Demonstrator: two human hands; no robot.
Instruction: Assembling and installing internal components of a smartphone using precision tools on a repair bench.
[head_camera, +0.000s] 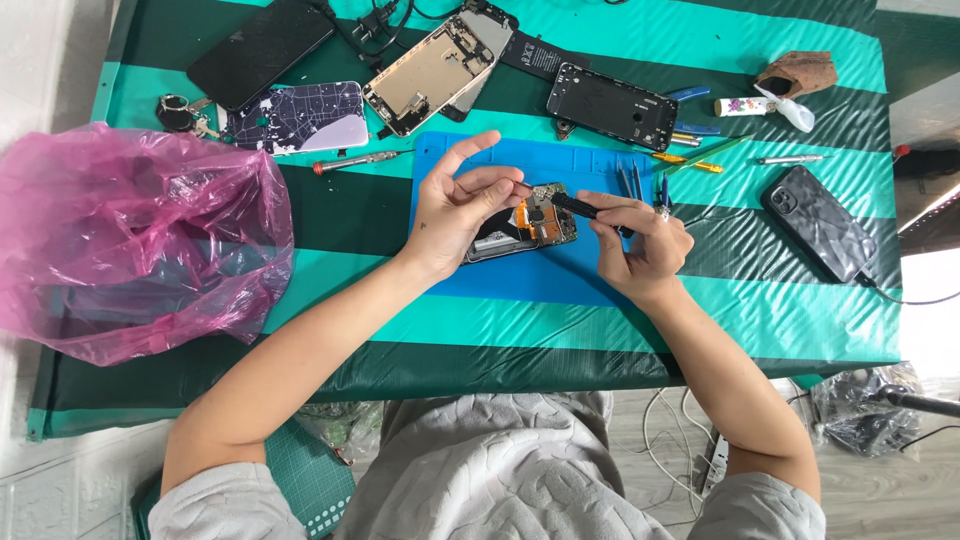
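Two hands at work, left (455, 215) and right (640, 240), one opened phone (525, 225) between them, one blue mat (560, 165), one pink plastic bag (130, 240), one black cased phone (818, 222), one bunch of keys (180, 112), one red-tipped screwdriver (360, 160).

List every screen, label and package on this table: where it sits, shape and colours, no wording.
Dark phone screen: top left, black rectangle.
Patterned phone back: below it, navy with white lines.
Small tube: top right, white, flower-printed label.
Plastic bag: left edge, crumpled, translucent pink.
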